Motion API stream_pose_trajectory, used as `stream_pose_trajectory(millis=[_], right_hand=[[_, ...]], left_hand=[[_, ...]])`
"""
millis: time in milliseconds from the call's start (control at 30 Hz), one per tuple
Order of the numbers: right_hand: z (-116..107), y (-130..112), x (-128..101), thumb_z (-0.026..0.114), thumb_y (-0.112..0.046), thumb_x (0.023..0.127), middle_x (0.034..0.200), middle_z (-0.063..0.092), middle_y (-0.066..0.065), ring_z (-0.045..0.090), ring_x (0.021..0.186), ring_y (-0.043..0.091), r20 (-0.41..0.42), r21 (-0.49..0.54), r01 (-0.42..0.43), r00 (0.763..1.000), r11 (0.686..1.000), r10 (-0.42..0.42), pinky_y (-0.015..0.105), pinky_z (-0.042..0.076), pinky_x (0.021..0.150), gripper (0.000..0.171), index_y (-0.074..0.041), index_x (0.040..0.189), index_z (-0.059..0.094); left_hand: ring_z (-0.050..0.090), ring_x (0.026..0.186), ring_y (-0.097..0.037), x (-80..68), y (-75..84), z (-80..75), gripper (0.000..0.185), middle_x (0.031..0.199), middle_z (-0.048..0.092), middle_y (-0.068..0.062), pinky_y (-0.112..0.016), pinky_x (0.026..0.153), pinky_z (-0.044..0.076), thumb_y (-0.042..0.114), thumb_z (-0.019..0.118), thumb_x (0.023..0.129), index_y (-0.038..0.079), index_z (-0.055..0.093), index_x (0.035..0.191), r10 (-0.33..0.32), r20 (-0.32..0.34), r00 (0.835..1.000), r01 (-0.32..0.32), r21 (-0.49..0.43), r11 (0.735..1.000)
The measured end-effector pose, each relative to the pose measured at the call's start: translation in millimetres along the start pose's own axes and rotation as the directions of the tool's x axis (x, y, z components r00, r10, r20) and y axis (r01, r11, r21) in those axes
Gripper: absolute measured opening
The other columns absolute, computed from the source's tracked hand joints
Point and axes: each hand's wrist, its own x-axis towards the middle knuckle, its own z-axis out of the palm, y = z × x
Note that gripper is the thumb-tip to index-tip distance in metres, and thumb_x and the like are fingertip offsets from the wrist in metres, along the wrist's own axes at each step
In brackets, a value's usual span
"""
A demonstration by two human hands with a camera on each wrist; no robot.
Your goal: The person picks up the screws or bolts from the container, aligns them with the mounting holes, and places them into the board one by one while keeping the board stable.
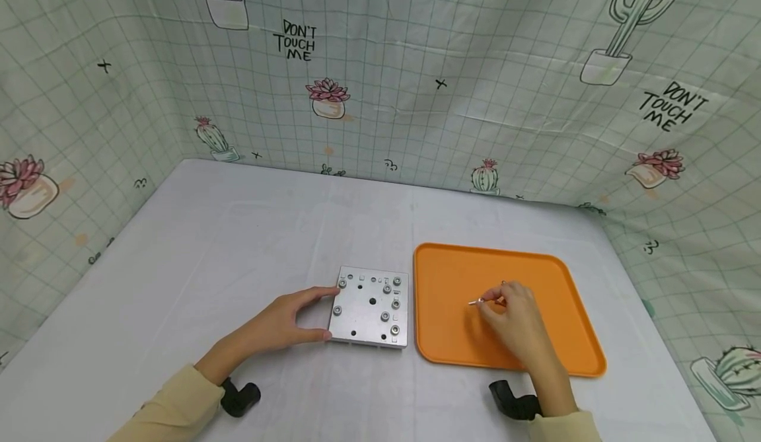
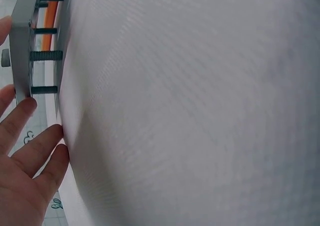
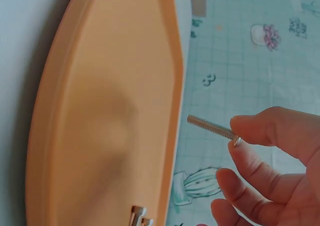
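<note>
A square silver metal plate [image 1: 362,316] with several holes sits left of the tray, and several socket-head screws [image 1: 385,316] stand in it. Threaded shanks [image 2: 46,55] project from its underside in the left wrist view. My left hand [image 1: 282,320] rests at the plate's left side, thumb at the front corner and index finger further back along the edge. Over the orange tray [image 1: 440,260], my right hand [image 1: 520,320] pinches a silver screw [image 3: 212,127] by its head between thumb and index finger. The screw's threaded end points left, toward the plate.
More screws [image 3: 138,216] lie in the tray, mostly hidden behind my right hand in the head view. Black wrist mounts [image 1: 240,399] sit by both wrists. A printed cloth [image 1: 386,111] hangs along the back and sides of the white table [image 1: 255,237].
</note>
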Motion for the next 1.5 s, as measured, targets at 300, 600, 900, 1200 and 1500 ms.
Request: stream_pose_trajectory(millis=[300, 600, 900, 1200, 1500], right_hand=[[3, -21, -11, 0.072, -0.013, 0.079, 0.093, 0.056, 0.008, 0.045, 0.097, 0.026, -0.081, 0.055, 0.118, 0.990, 0.991, -0.114, 0.038, 0.042, 0.078, 0.009, -0.008, 0.082, 0.065], [8, -43, -22, 0.075, -0.014, 0.077, 0.090, 0.054, 0.002, 0.046, 0.098, 0.023, -0.064, 0.097, 0.200, 0.979, 0.975, -0.194, 0.044, 0.043, 0.090, 0.012, -0.013, 0.077, 0.064], [27, -61, -29, 0.078, -0.013, 0.074, 0.091, 0.052, -0.007, 0.045, 0.099, 0.013, -0.118, 0.088, 0.355, 0.931, 0.931, -0.345, 0.036, 0.047, 0.082, 0.015, -0.018, 0.078, 0.064], [45, -75, -32, 0.080, -0.012, 0.071, 0.092, 0.052, -0.007, 0.045, 0.097, 0.012, -0.139, 0.104, 0.449, 0.890, 0.888, -0.434, 0.030, 0.048, 0.081, 0.017, -0.015, 0.079, 0.066], [54, -85, -33, 0.079, -0.015, 0.073, 0.094, 0.052, -0.008, 0.043, 0.097, 0.011, -0.076, 0.119, 0.439, 0.899, 0.891, -0.432, 0.026, 0.046, 0.077, 0.015, -0.018, 0.080, 0.066]], left_hand=[[0.039, 0.134, -0.025, -0.5, 1.2, -0.4, 0.066, 0.142, 0.045, 0.001, -0.046, 0.110, 0.034, 0.039, 0.073, 0.077, 0.023, 0.047, 0.136, -0.019, -0.012, 1.000, 0.019, 0.003, 1.000], [0.038, 0.135, -0.026, -0.2, 1.4, 0.5, 0.065, 0.142, 0.046, 0.000, -0.048, 0.110, 0.033, 0.040, 0.073, 0.078, 0.023, 0.048, 0.135, -0.025, -0.012, 1.000, 0.025, 0.002, 1.000], [0.038, 0.134, -0.027, -0.5, 0.2, 0.9, 0.065, 0.142, 0.046, -0.001, -0.049, 0.110, 0.034, 0.041, 0.073, 0.077, 0.024, 0.048, 0.135, -0.037, -0.010, 0.999, 0.037, -0.001, 0.999], [0.038, 0.134, -0.026, 0.0, 0.2, 1.1, 0.066, 0.142, 0.046, 0.001, -0.048, 0.110, 0.034, 0.041, 0.073, 0.077, 0.025, 0.047, 0.136, -0.035, -0.005, 0.999, 0.035, -0.005, 0.999], [0.039, 0.134, -0.027, -0.2, 0.0, 0.3, 0.066, 0.143, 0.045, -0.001, -0.048, 0.109, 0.034, 0.041, 0.074, 0.077, 0.025, 0.047, 0.136, -0.038, -0.014, 0.999, 0.038, 0.005, 0.999]])
